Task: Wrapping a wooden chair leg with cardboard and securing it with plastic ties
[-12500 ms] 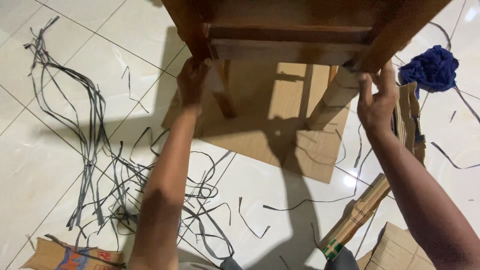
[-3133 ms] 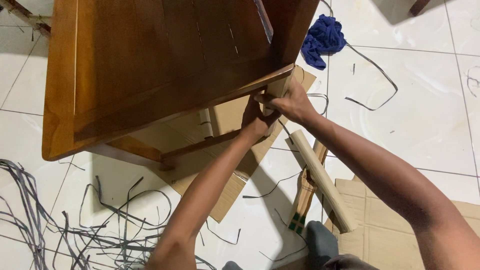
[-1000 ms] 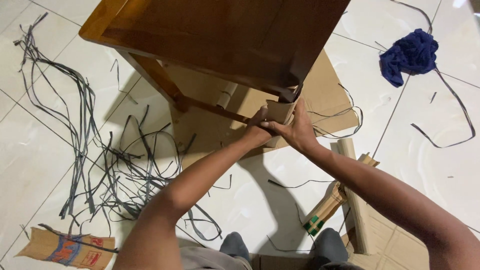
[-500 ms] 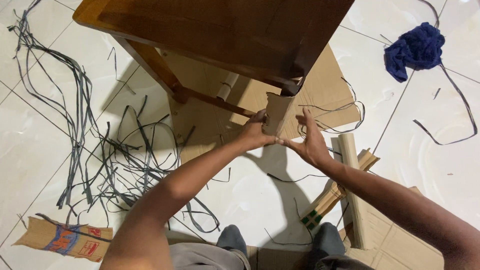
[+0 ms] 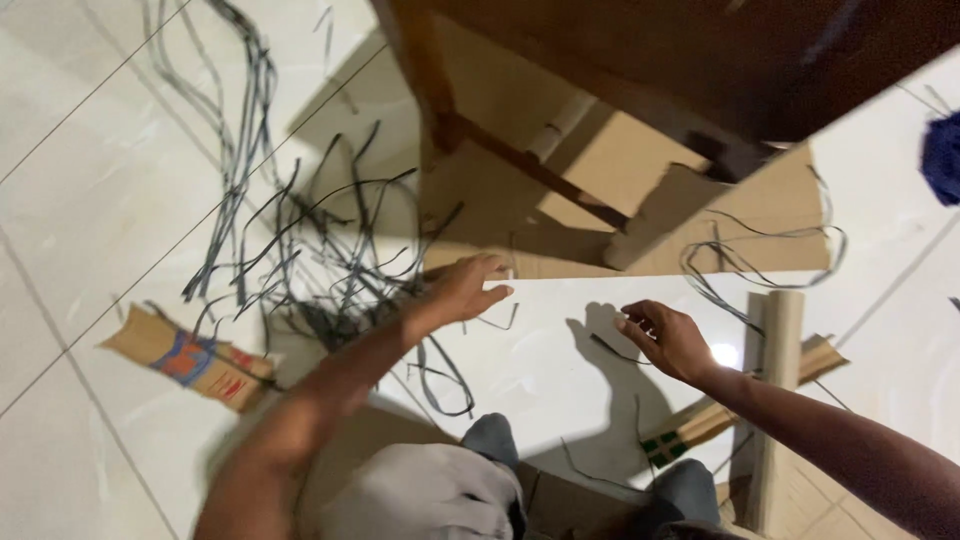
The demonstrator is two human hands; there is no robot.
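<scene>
Only the head view here, looking straight down at a white tiled floor [image 5: 90,160].

Taking the wooden table [image 5: 720,60] as the landmark: it fills the top right, dark brown, its near edge running on a slant from upper left down toward the right. One leg [image 5: 425,90] drops down at the left with a thin crossbar [image 5: 530,170] slanting off it to the right. Under the table lies a flat sheet of cardboard [image 5: 760,230]; its near edge runs roughly left to right just beyond both hands.

The left hand [image 5: 465,290] hovers right at that near cardboard edge, below the table leg, fingers loosely stretched out and apart, clamped on nothing. The right hand [image 5: 670,340] is further from the table, over bare tile, fingers half curled and open, also holding nothing that I can make out. Between the hands and the cardboard edge there's a patch of bare tile, so that's the open room.

Left of the table leg the floor is cluttered with a tangle of dark plastic straps [image 5: 300,240], mostly running away from the camera. A cardboard corner strip [image 5: 775,400] lies right of the right hand, its long axis pointing toward the table. A printed cardboard scrap [image 5: 185,355] sits far left. A blue cloth [image 5: 945,155] peeks in at the right edge, beside the table.
</scene>
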